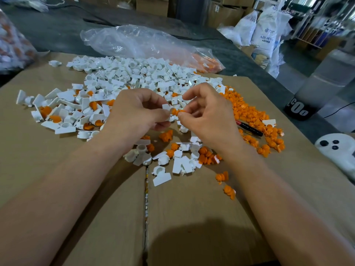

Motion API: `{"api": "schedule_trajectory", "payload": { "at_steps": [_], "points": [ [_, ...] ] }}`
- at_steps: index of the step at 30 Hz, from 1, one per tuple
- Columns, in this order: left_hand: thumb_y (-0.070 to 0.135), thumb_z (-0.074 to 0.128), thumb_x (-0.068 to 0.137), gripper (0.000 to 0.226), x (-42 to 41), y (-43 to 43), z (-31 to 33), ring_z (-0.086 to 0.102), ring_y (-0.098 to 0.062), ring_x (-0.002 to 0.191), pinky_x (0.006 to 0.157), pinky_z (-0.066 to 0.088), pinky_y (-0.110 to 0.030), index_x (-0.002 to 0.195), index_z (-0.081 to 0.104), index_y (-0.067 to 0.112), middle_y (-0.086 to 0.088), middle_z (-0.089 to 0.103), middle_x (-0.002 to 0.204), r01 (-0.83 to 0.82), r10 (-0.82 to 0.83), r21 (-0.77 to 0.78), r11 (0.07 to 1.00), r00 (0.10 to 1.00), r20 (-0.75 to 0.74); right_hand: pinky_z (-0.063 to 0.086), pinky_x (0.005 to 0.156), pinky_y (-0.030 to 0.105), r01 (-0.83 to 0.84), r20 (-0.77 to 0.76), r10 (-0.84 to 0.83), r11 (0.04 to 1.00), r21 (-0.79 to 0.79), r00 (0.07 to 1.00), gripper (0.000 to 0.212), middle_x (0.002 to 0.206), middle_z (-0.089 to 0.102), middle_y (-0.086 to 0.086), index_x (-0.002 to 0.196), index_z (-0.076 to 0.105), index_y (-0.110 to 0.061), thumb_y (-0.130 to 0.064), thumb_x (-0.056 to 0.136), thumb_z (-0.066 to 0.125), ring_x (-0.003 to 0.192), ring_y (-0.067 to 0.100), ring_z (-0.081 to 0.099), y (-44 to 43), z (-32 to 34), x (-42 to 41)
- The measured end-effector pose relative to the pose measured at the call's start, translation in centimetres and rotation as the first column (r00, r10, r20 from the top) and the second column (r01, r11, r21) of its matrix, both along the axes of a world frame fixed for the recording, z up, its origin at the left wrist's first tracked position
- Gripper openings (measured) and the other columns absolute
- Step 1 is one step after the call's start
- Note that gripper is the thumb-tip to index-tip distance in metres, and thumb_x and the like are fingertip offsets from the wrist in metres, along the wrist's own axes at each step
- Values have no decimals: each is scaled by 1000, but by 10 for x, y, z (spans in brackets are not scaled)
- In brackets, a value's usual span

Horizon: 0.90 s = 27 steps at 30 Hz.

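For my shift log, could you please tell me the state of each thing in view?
left hand: pinches a white piece
right hand: pinches an orange plug
orange plug: at the white piece, seating unclear
clear plastic bag: slack, lying flat
red-black pen: lying beside loose orange plugs
cardboard box: flaps closed

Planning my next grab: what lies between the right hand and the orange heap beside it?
Head view: a red-and-black pen lies on the cardboard between the right hand and the orange heap.

Even indoor light, soft shadow near bottom edge, blurred, wide-angle-warped background
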<state>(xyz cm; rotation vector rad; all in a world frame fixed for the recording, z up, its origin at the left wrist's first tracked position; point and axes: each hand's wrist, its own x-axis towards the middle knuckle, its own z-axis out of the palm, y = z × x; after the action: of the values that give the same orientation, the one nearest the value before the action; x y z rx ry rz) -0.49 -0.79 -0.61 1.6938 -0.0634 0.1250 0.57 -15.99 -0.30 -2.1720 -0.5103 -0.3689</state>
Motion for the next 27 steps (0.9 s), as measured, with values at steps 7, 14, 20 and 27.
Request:
{"api": "schedule_trajectory", "payload": {
  "at_steps": [7,14,20,27],
  "points": [
    [-5,71,74,22,-3,-3,0,66,-10,52,54,55,-18,71,67,17,5,68,58,13,-22,103,995,996,85,42,57,9,48,32,-47,998,-45,998,38,57,55,-13,75,42,-33,-6,73,67,58,-4,54,4,0,-2],
    [1,73,74,18,-6,-5,-2,64,-10,52,55,55,-21,71,69,18,3,68,64,-27,2,170,985,989,145,48,57,15,38,3,-38,999,7,999,37,59,58,-12,74,44,-35,-8,74,69,58,0,58,4,-1,-4],
    [-5,68,76,22,-2,0,2,64,-8,50,52,54,-17,67,66,15,4,67,54,-12,12,2,1000,998,62,54,71,24,-67,1,67,993,95,998,14,78,65,-4,86,67,-21,-10,78,71,73,10,64,5,-2,-5],
    [-4,69,74,18,-3,0,5,65,-11,52,52,54,-18,71,66,13,1,68,59,21,-19,-55,998,999,37,55,79,26,-141,-124,174,962,233,977,23,84,66,-8,88,63,-26,-5,80,68,78,7,66,2,1,-4]
  ]
}}
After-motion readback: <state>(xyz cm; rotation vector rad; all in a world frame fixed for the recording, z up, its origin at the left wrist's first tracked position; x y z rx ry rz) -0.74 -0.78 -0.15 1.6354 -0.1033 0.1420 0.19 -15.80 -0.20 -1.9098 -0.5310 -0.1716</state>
